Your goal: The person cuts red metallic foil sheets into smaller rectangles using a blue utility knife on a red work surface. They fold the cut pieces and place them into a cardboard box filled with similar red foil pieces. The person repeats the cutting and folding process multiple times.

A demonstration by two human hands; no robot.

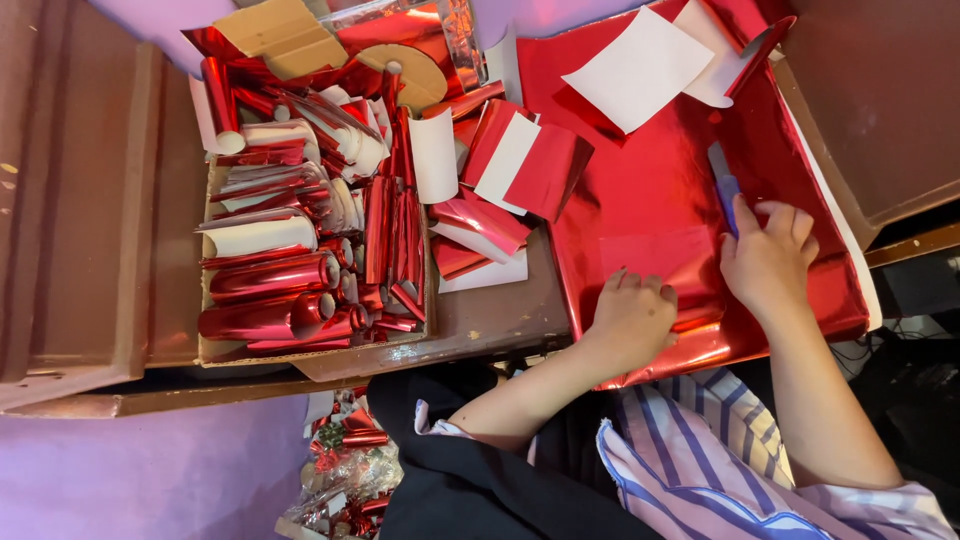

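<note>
i see a large sheet of shiny red foil paper (660,190) spread over the right part of the brown table (490,315), its near edge hanging over the table's front edge. my left hand (632,322) lies flat on the sheet near that front edge, fingers (640,288) close together and pressing down, holding nothing. my right hand (768,255) sits just beside it, its fingers curled around a blue-handled cutter (722,185) whose tip rests on the foil. cut red pieces with white backs (520,160) lie by the sheet's left edge, and a white square (638,68) lies near the far edge. at the table's left stands a cardboard box (315,345) packed with rolled red foil tubes (268,275). below the front edge, a bag of red scraps (345,470) sits on the floor.
</note>
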